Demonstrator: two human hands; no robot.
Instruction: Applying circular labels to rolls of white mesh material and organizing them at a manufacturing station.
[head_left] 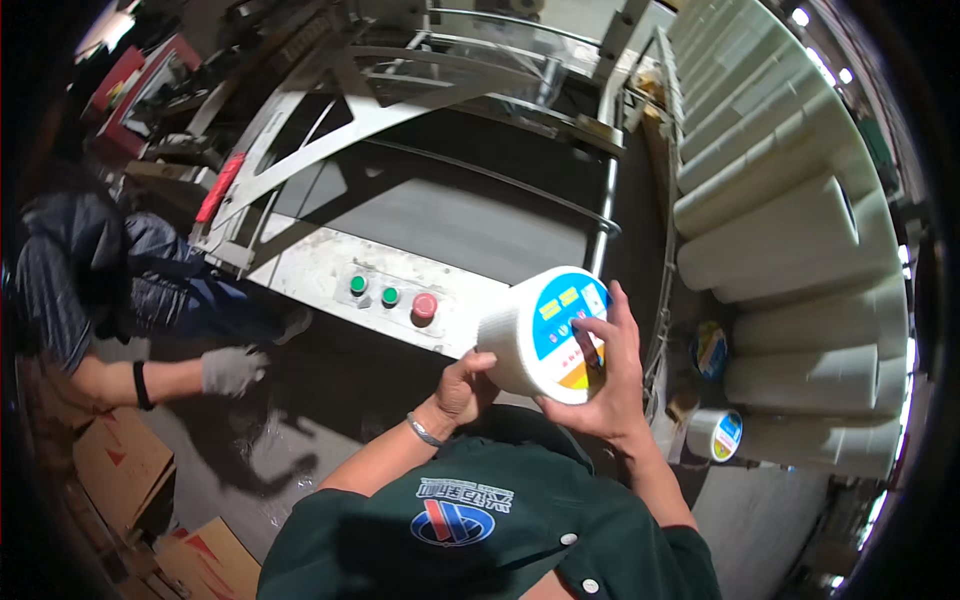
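Observation:
Between my two hands is a thick white roll of mesh-like tape (510,345) with a round blue, white and yellow label on its end face. My left hand (465,388) grips its left side, thumb up against the wall of the roll; its other fingers are partly hidden. My right hand (615,375) holds the labelled side, with fingers spread over the label and the thumb near the lower rim. The roll is tilted, label toward the right. Just beyond it lies the machine's white front panel with two green buttons (375,291) and a red button (424,307).
A metal machine frame (350,130) with a red-wrapped handle (220,188) rises ahead. Large white rolls (770,240) are stacked at right, with smaller labelled rolls (714,434) beside them. At left is another person's gloved hand (233,371), above cardboard pieces (120,465).

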